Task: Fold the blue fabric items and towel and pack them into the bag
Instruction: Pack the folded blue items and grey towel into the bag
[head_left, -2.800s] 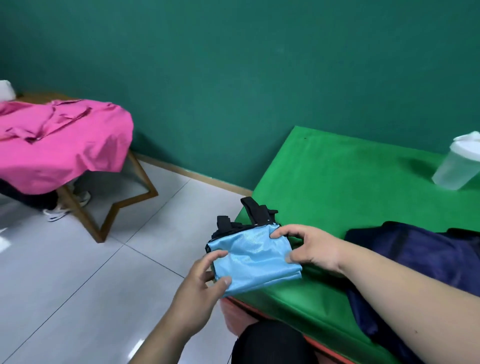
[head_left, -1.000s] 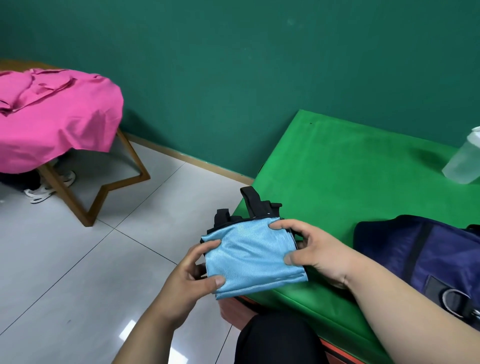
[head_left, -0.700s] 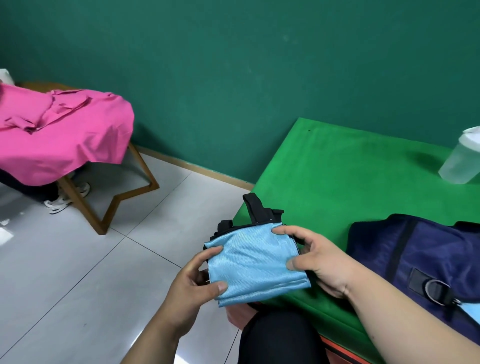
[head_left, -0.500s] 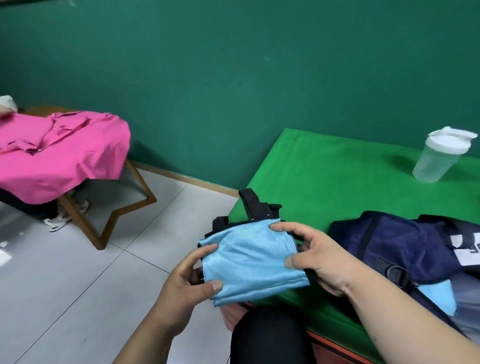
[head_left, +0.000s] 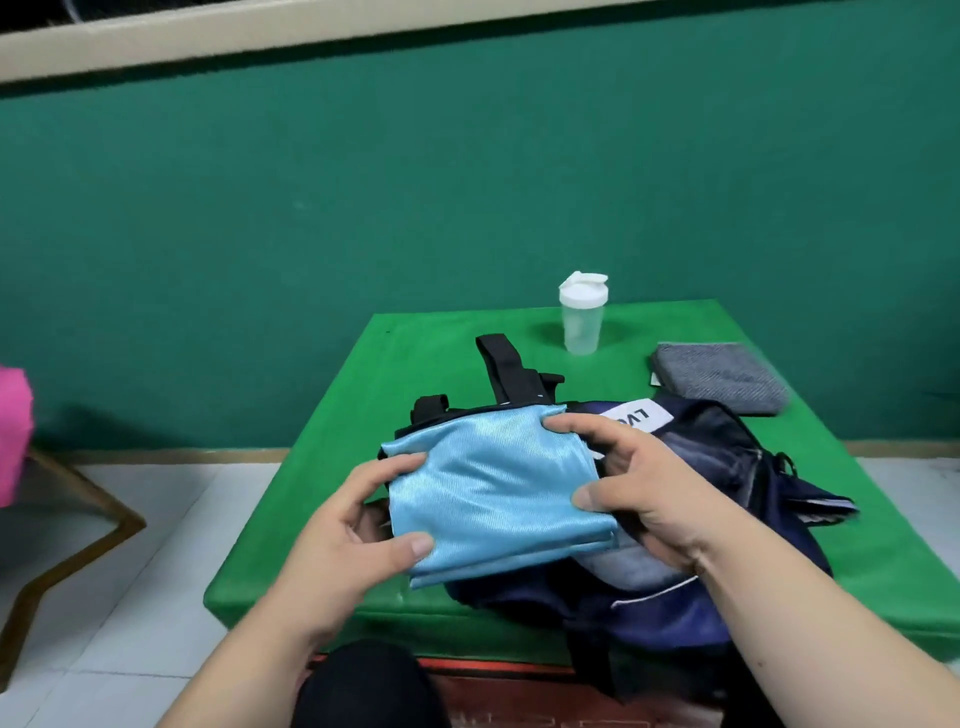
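Item: folded blue fabric (head_left: 493, 493), satin sheen, black straps behind.
Location: between both hands, above the table (head_left: 415, 364); the bag (head_left: 727, 467) lies just under the right fingers (head_left: 571, 423).
Grip: left hand (head_left: 337, 540) pinches the left edge, right hand (head_left: 639, 483) pinches the right.
Handling: probably light, soft and slippery; pinch through all layers.

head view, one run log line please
left hand: grips blue fabric | right hand: grips blue fabric | navy bag: on table | grey towel: on table
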